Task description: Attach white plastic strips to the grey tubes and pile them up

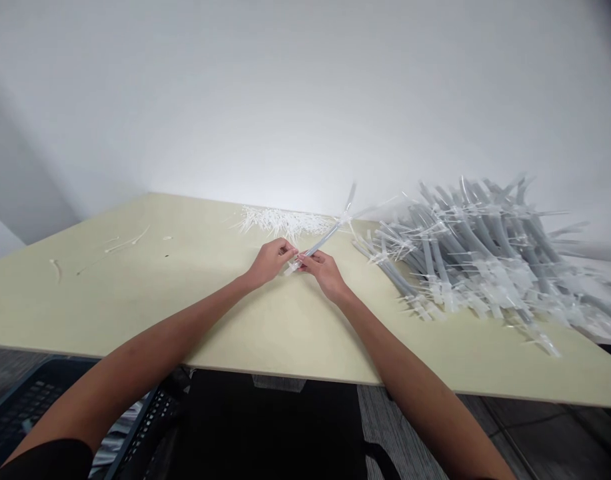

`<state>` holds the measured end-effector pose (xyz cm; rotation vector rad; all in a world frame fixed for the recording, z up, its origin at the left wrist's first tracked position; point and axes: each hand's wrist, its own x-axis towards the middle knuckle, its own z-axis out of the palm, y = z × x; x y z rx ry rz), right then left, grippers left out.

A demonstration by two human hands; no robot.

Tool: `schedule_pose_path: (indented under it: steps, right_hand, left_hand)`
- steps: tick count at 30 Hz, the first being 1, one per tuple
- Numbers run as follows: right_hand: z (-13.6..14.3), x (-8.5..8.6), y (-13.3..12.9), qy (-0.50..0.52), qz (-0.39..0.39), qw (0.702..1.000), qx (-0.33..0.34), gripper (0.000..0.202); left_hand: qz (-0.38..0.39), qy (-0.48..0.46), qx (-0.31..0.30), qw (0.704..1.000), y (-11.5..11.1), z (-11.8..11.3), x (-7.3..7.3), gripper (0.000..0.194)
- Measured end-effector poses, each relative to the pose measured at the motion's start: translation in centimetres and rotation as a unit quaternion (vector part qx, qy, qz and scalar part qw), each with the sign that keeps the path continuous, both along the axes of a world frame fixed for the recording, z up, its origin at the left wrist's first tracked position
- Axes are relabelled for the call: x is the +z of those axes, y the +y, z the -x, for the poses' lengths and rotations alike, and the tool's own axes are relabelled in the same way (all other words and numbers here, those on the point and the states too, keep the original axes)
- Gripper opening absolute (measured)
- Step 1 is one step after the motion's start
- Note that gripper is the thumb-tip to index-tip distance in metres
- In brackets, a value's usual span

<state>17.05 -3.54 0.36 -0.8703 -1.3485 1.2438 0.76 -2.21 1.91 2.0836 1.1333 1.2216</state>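
A grey flexible tube (pixel 323 241) slants across the middle of the table, with a clear branched piece at its far end and a whitish translucent fitting (pixel 292 268) at its near end. My right hand (pixel 323 272) is closed around the tube's near part. My left hand (pixel 275 259) pinches right beside the fitting, thumb and forefinger together; what lies between those fingertips is too small to make out. Just beyond the hands lies a pile of thin white cable ties (pixel 285 221).
A large heap of similar grey tubes (pixel 478 243) with clear ends and ties covers the table's right side. A few loose white ties (pixel 128 245) lie at the left. A blue crate (pixel 135 433) stands below the front edge. A white wall (pixel 285 100) rises behind.
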Motion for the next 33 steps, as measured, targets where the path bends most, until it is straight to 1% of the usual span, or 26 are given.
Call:
schedule_pose_path:
  steps: [4, 7, 10, 13, 16, 20, 24, 26, 29, 33]
  right_hand:
    - [-0.1, 0.1, 0.1, -0.007, -0.01, 1.0, -0.017, 0.031]
    - [-0.2, 0.2, 0.1, -0.014, -0.033, 0.999, -0.02, 0.036]
    - [-0.2, 0.3, 0.0, -0.019, -0.042, 0.999, -0.025, 0.038]
    - [-0.2, 0.5, -0.2, -0.016, -0.038, 0.999, -0.021, 0.035]
    - [-0.4, 0.7, -0.2, 0.003, -0.028, 1.0, 0.001, 0.033]
    - [-0.8, 1.0, -0.3, 0.059, -0.013, 0.998, 0.023, 0.03]
    - [-1.3, 1.7, -0.4, 0.122, 0.006, 0.991, 0.055, 0.025]
    - [-1.5, 2.2, -0.5, 0.138, 0.01, 0.988, 0.061, 0.023]
    - [-1.8, 2.8, -0.7, 0.147, 0.01, 0.988, 0.055, 0.022]
    - [-1.9, 3.1, -0.7, 0.152, 0.009, 0.987, 0.056, 0.022]
  left_hand:
    - [-0.091, 0.017, 0.014, 0.996, -0.8, -0.4, -0.1, 0.022]
    - [-0.117, 0.022, 0.025, 0.993, -1.4, -0.7, 0.2, 0.022]
    - [-0.132, 0.029, 0.024, 0.99, -1.7, -0.7, 0.5, 0.022]
    - [-0.123, 0.034, 0.023, 0.992, -1.9, -0.7, 0.8, 0.022]
    - [-0.105, 0.013, 0.027, 0.994, -2.1, -0.7, 1.2, 0.023]
    - [-0.095, -0.068, 0.052, 0.992, -2.0, -0.4, 1.9, 0.031]
    - [-0.064, -0.166, 0.081, 0.981, -1.0, 0.0, 1.6, 0.041]
    - [-0.037, -0.193, 0.069, 0.978, -0.7, 0.0, 1.3, 0.042]
    - [-0.011, -0.191, 0.037, 0.981, -1.0, -0.3, 1.1, 0.042]
    - [-0.033, -0.139, 0.001, 0.99, -2.7, -1.0, 1.4, 0.038]
